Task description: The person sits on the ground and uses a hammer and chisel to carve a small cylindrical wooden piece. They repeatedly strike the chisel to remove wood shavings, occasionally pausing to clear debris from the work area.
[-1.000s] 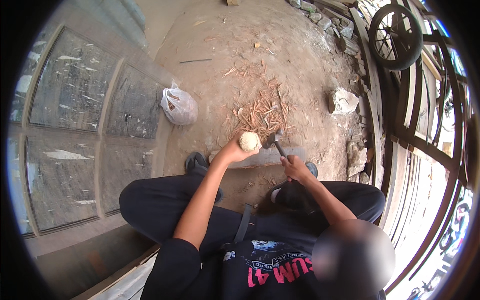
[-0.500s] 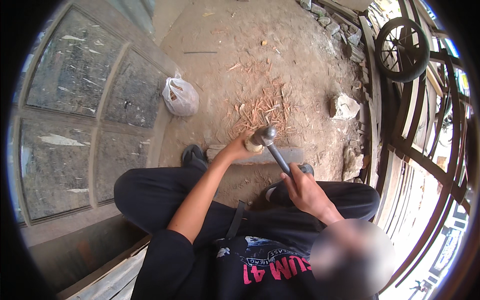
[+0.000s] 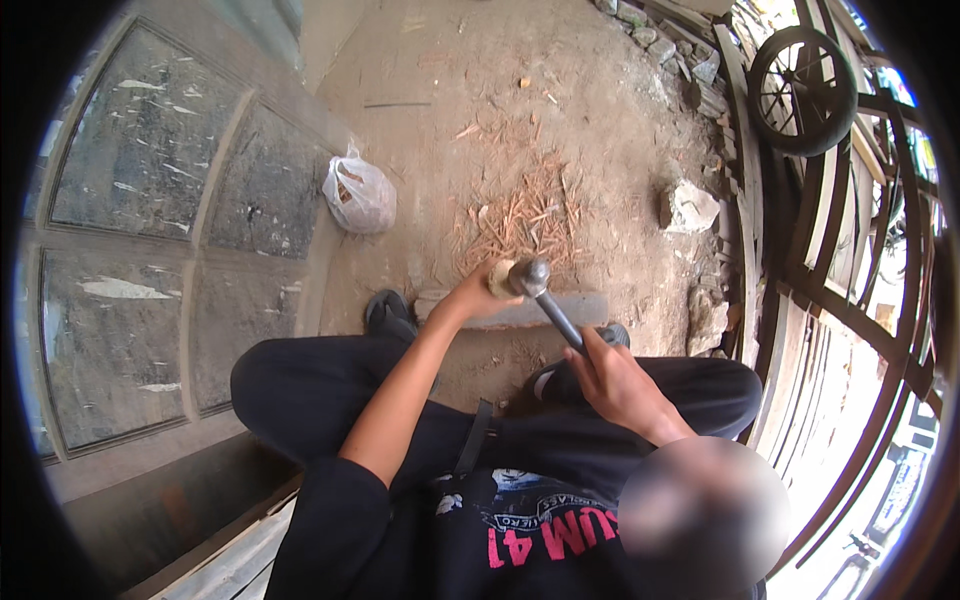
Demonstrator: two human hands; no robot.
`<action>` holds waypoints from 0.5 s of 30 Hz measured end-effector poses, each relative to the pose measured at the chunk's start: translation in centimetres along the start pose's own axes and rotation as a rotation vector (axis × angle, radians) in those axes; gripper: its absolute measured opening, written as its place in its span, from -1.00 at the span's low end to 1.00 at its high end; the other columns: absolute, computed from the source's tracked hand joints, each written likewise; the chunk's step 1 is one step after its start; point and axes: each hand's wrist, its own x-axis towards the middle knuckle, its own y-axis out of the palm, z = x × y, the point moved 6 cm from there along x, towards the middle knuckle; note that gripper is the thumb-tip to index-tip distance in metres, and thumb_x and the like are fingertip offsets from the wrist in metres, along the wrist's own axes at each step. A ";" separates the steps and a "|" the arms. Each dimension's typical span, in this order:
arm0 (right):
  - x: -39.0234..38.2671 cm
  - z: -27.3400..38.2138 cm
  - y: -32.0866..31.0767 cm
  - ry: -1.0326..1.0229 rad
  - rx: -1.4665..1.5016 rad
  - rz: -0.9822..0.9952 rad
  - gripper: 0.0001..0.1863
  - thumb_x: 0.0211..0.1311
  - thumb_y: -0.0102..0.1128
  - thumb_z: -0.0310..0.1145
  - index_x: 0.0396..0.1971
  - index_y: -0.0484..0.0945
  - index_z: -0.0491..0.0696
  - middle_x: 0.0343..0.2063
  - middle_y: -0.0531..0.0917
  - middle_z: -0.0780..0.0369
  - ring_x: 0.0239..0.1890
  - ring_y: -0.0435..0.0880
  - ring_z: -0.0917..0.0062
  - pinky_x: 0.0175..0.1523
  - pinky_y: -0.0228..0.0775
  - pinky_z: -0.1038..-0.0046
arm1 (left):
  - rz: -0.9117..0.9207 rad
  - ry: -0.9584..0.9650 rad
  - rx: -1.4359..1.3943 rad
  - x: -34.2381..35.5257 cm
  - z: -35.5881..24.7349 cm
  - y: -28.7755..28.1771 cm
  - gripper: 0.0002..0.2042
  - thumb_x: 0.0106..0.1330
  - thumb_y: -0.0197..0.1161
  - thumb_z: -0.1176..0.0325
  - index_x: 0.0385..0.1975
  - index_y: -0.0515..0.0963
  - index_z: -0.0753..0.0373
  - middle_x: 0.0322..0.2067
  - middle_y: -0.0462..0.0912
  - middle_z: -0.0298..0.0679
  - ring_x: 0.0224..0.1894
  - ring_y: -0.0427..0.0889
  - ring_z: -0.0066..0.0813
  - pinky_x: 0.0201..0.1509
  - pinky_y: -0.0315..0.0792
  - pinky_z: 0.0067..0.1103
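Observation:
My left hand [image 3: 478,291] is closed round an upright pale, round-topped piece of wood [image 3: 501,283]. The hammer's metal head [image 3: 530,275] is over that top and partly hides it; whether it touches cannot be told. My right hand [image 3: 612,385] grips the hammer by its dark handle [image 3: 561,325], lower and to the right. Beneath the hands lies a long grey block [image 3: 585,310] on the dirt ground. A scatter of reddish wood splinters [image 3: 530,205] lies just beyond it.
A white plastic bag [image 3: 358,200] stands beside a weathered panelled door [image 3: 120,300] on the left. At the right are a pale rock [image 3: 688,208], stacked planks, a spoked wheel with a tyre [image 3: 765,90] and a dark frame [image 3: 890,330]. My feet flank the block.
A second ago the hammer head was right of the wood; by half a second ago it had moved over the top, covering it. Since then it has shifted only slightly.

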 end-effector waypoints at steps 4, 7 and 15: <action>-1.0 2.6 -2.1 0.058 0.142 0.001 -0.80 0.29 0.02 -0.39 -0.32 0.26 -0.19 -0.74 0.46 -0.04 -0.59 0.50 -0.03 -0.53 0.24 0.14 | 0.018 -0.021 -0.019 0.4 0.1 -0.8 -0.42 -0.04 0.44 0.30 0.01 0.36 0.26 -0.06 0.52 -0.11 0.01 0.49 -0.29 0.10 0.37 -0.45; -1.6 4.4 -2.9 -0.036 0.240 -0.141 -0.82 0.27 0.02 -0.42 -0.29 0.27 -0.20 -0.73 0.49 -0.01 -0.58 0.53 -0.01 -0.53 0.29 0.21 | -0.069 -0.008 -0.053 0.1 2.0 -0.7 -0.38 -0.05 0.46 0.24 0.01 0.33 0.30 -0.09 0.54 -0.06 -0.02 0.52 -0.27 0.04 0.41 -0.43; 1.5 0.2 -1.2 0.052 0.109 -0.029 -0.77 0.32 -0.01 -0.33 -0.35 0.28 -0.20 -0.73 0.45 -0.07 -0.59 0.48 -0.06 -0.53 0.21 0.13 | 0.060 0.013 -0.079 1.4 0.9 0.2 -0.49 -0.07 0.47 0.28 -0.10 0.44 0.25 -0.17 0.57 -0.12 -0.09 0.54 -0.35 0.04 0.39 -0.48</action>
